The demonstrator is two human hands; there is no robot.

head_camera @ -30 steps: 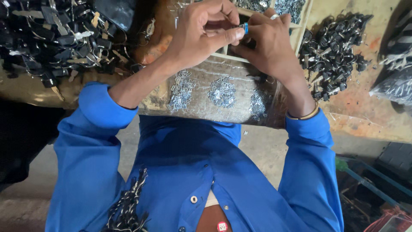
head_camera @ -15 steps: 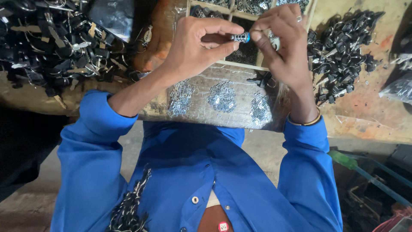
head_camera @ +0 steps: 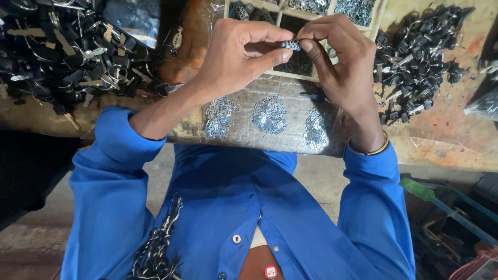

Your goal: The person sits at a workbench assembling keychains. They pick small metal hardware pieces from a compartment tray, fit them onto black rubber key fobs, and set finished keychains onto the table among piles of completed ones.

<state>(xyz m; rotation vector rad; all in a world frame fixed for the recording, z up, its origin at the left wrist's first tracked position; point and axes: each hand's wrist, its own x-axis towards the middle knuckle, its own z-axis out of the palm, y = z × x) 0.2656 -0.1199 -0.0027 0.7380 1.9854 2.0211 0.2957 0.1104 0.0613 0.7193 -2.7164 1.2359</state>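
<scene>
A: What do the hands hold?

B: The left hand and the right hand meet over the desk, both pinching one small dark metal part with a pale banded end between thumb and fingertips. Each hand is closed narrowly on it from its own side.

A: Where is that part?

B: Lifted above the wooden compartment tray, over a dark compartment, clear of the surface.

A: And below the hands?

B: A silvery foil-covered board with three small heaps of shiny metal clips side by side near its front edge.

A: On either side?

B: A large pile of black parts with metal rings lies to the left, and a smaller pile of black parts to the right on the worn orange surface. The blue shirt sleeves reach up from below, and a thin gold bangle sits on the right wrist.
</scene>
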